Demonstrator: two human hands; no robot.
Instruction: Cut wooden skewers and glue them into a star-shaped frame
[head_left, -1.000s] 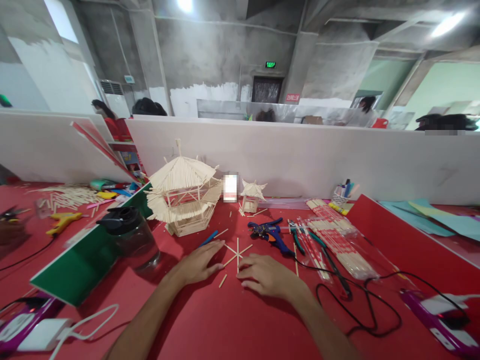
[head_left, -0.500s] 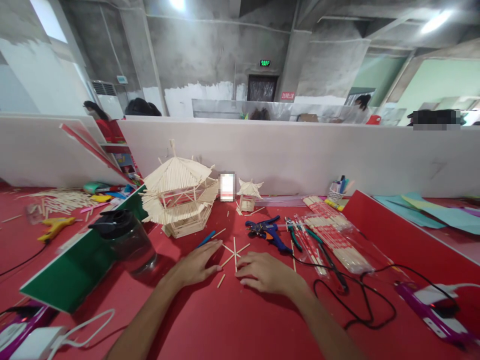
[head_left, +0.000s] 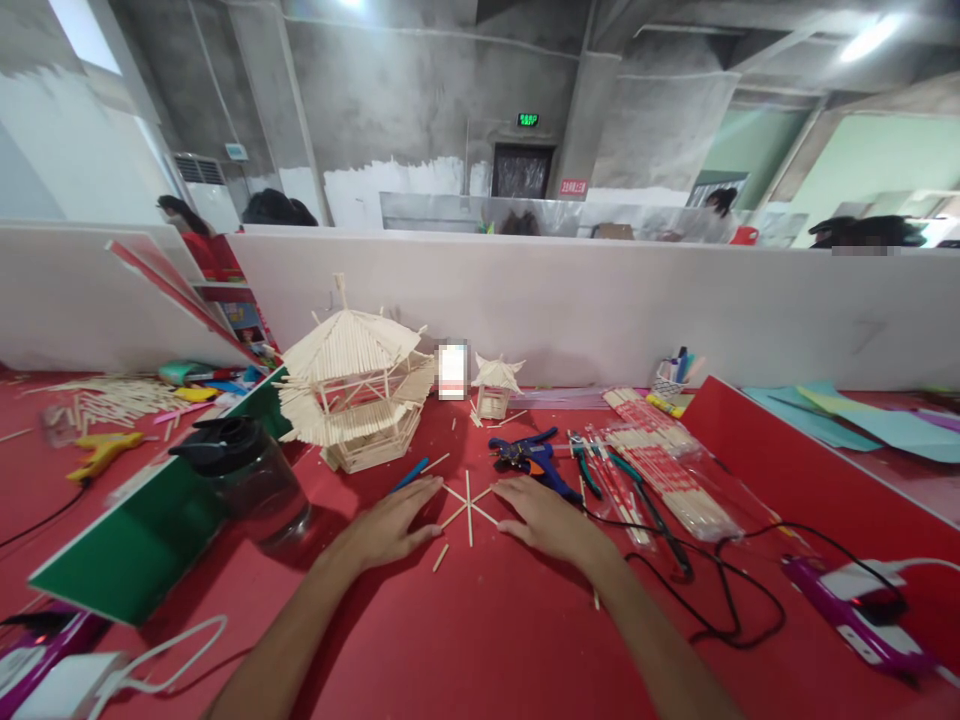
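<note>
Thin wooden sticks (head_left: 469,525) lie on the red table in a star, crossing at one middle point. My left hand (head_left: 397,522) rests at the star's left side, fingers stretched out and thumb apart, near the stick ends. On the other side, my right hand (head_left: 541,518) lies open with fingertips and thumb by the right-hand stick ends. Neither hand grips anything. A short loose stick (head_left: 441,558) lies in front of the star. Beyond my left fingers is a blue pen-like tool (head_left: 409,474). Past my right hand lies a blue glue gun (head_left: 534,458), partly covered.
A large stick-built pavilion (head_left: 352,385) and a small one (head_left: 495,385) stand at the back. A dark water bottle (head_left: 251,485) stands left. Packs of sticks (head_left: 667,480), pliers (head_left: 652,500) and a black cable (head_left: 739,560) lie right. A white partition (head_left: 562,300) closes the back.
My right hand has moved up and right, off the lower stick, to the star's right side. My left hand stays nearly where it was. The view has shifted slightly.
</note>
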